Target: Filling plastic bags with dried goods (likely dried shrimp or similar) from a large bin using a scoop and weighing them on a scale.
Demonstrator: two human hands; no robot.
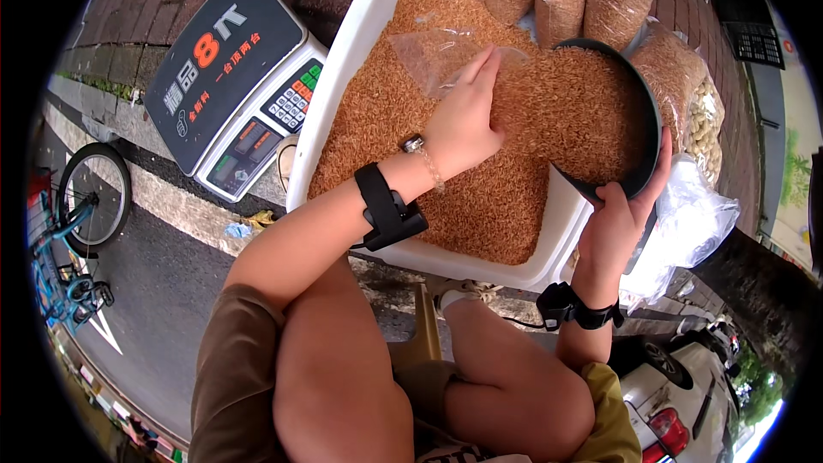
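My left hand [466,119] pinches a clear plastic bag [437,61], held over loose reddish-brown grain, apparently brown rice. The bag's mouth is partly hidden behind my fingers. From the right, my right hand [620,218] grips the rim of a dark, round scoop or basin [645,112]. Its heap of grain [582,116] tilts toward my left hand. Blurred grain [514,103] pours between the scoop and the bag. Beneath both hands stands a large white plastic tub [341,71] with more loose grain [488,212] in it.
Filled zip bags of grain [562,3] line the tub's far right side. Beside them are a bag of peanuts [706,122] and clear plastic bags [697,212]. A digital scale [238,77] stands left. Farther off are a blue bicycle [77,225] and a white car [681,392].
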